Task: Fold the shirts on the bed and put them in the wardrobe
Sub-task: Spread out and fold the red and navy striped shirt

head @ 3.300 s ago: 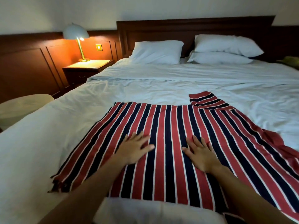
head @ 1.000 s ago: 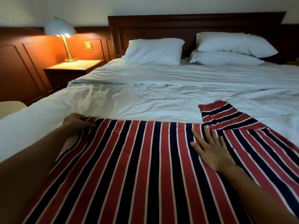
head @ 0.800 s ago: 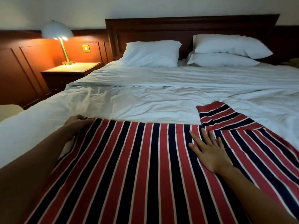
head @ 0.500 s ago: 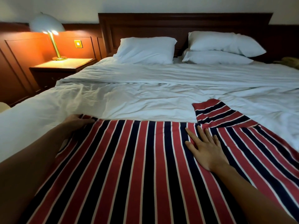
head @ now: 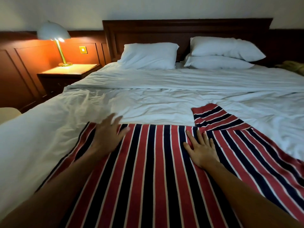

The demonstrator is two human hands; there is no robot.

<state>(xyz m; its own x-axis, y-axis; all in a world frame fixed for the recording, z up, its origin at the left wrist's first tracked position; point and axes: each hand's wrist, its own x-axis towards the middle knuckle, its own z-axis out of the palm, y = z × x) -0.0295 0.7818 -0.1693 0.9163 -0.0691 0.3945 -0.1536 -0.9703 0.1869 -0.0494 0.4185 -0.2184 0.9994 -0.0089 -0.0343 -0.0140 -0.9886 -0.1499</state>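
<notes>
**Striped shirt flat on the bed, both palms out for the smoothing**

The big white bed (head: 164,89) fills the view, and the striped shirt (head: 156,170) lies spread across its near end, right under the person. One sleeve (head: 215,117) juts from the far edge on the right, angled over the sheet. The right hand (head: 201,150) is flat on the cloth just below that sleeve, fingers straight and slightly apart, gripping nothing. The left hand (head: 107,137) is over the far left corner with its fingers fanned wide and nothing in them. It is blurred, so I can't tell how firmly it presses. No wardrobe in sight.

This looks like the smoothing stage, early in the job. Best to sweep from the middle outward so creases run off the edges. One palm should anchor the cloth while the other works. Square the far edge before bringing the sleeve in, and let the stripes guide a straight fold line.

The sheet is matte white, rumpled in soft ridges, and may drag along with the shirt. The shirt looks thin and limp, with red and navy bands split by fine white lines. The sleeve is short and blunt-ended.
</notes>
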